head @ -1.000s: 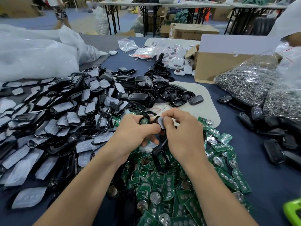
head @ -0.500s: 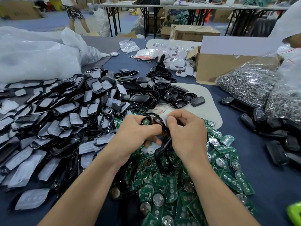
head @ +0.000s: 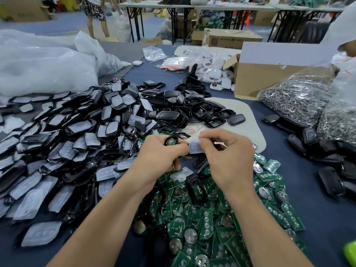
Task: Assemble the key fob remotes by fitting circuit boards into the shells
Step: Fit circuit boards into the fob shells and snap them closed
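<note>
My left hand [head: 159, 157] grips a black key fob shell [head: 170, 141] with a green circuit board showing inside its frame. Just to its right, my right hand [head: 229, 151] pinches a translucent rubber button pad [head: 195, 147] between thumb and fingers, close to the shell. Under both forearms spreads a heap of green circuit boards [head: 204, 220] with coin-cell holders. A large pile of black shells with clear button pads [head: 73, 135] fills the left of the table. One empty black shell frame [head: 194, 189] lies on the boards below my hands.
Finished black fobs [head: 327, 178] lie at the right beside bags of metal key rings [head: 300, 101]. A cardboard box [head: 265, 78] and small packets of white fobs [head: 210, 72] sit behind. A big white plastic bag [head: 42, 64] is at the left. A pale mat [head: 248, 130] lies beyond my hands. A person stands in the background.
My right hand has drawn slightly to the right, and the clear button pad now shows between its fingers, apart from the shell. My left hand keeps its hold on the shell.
</note>
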A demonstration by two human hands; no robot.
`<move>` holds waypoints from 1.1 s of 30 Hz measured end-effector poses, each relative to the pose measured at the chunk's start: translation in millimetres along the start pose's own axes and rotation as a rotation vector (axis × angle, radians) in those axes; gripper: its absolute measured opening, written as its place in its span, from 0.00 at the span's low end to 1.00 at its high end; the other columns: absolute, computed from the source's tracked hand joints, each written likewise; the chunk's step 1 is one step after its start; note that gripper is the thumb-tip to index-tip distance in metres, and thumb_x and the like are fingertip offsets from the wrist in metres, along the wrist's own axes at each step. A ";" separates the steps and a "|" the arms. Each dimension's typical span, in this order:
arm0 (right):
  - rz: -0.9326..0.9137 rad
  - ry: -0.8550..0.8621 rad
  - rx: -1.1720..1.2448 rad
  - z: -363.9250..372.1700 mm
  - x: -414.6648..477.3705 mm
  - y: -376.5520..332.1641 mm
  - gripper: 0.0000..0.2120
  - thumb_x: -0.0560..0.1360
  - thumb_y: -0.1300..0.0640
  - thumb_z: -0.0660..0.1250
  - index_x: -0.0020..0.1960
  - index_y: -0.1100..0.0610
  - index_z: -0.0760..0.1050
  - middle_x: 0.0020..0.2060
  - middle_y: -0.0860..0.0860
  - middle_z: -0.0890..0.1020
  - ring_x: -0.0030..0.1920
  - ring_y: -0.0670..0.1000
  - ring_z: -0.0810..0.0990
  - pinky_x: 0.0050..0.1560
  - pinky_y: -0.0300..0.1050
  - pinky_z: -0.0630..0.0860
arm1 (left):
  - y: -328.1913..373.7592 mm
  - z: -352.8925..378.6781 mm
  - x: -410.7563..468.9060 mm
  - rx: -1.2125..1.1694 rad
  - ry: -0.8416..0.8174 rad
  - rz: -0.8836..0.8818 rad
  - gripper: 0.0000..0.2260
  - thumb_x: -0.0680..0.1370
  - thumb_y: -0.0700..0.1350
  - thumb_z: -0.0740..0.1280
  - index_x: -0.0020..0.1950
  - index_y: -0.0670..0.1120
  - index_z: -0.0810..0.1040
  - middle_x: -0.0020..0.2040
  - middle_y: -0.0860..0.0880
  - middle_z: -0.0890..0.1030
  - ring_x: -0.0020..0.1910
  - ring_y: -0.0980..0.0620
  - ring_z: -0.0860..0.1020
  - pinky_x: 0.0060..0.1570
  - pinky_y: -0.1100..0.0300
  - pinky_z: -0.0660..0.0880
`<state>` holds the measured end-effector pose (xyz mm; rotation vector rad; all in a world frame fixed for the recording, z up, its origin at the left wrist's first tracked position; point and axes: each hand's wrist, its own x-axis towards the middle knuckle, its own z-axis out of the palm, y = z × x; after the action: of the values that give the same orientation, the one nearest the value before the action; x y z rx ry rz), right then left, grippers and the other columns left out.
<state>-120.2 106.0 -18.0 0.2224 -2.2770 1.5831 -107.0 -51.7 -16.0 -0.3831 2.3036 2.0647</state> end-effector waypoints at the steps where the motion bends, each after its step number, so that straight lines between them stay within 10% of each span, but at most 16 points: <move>1: -0.005 0.001 0.004 0.3 0.5 0.1 0.18 0.74 0.61 0.77 0.37 0.37 0.81 0.39 0.32 0.85 0.43 0.39 0.84 0.45 0.32 0.79 | -0.1 0.6 0.1 -0.001 0.004 0.001 0.03 0.75 0.37 0.73 0.45 0.40 0.87 0.27 0.48 0.77 0.26 0.50 0.74 0.23 0.67 0.65; 14: 0.509 -0.096 0.537 5.1 5.3 1.4 0.03 0.78 0.61 0.74 0.48 0.54 0.85 0.38 0.55 0.88 0.30 0.51 0.83 0.34 0.43 0.82 | 0.4 8.3 -1.1 -0.158 0.118 0.060 0.08 0.73 0.33 0.73 0.38 0.45 0.87 0.31 0.45 0.82 0.27 0.53 0.81 0.22 0.67 0.67; 24: 0.533 -0.116 0.639 0.2 8.8 4.4 0.11 0.77 0.70 0.71 0.44 0.56 0.84 0.33 0.51 0.85 0.30 0.46 0.80 0.36 0.39 0.80 | 4.2 2.3 -2.7 -0.201 -0.113 -0.008 0.11 0.74 0.31 0.74 0.43 0.47 0.88 0.36 0.46 0.85 0.29 0.55 0.81 0.25 0.67 0.68; 33: 0.548 -0.084 0.564 2.7 7.2 2.9 0.14 0.74 0.71 0.72 0.45 0.53 0.86 0.31 0.51 0.79 0.28 0.48 0.74 0.41 0.50 0.75 | -1.6 11.6 -0.5 -0.165 0.031 0.025 0.05 0.75 0.35 0.76 0.43 0.43 0.85 0.33 0.47 0.83 0.25 0.52 0.79 0.22 0.65 0.66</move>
<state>-128.3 105.2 -18.7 -0.2260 -1.9907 2.5205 -107.9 -40.5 -18.9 -0.3955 2.1714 2.2851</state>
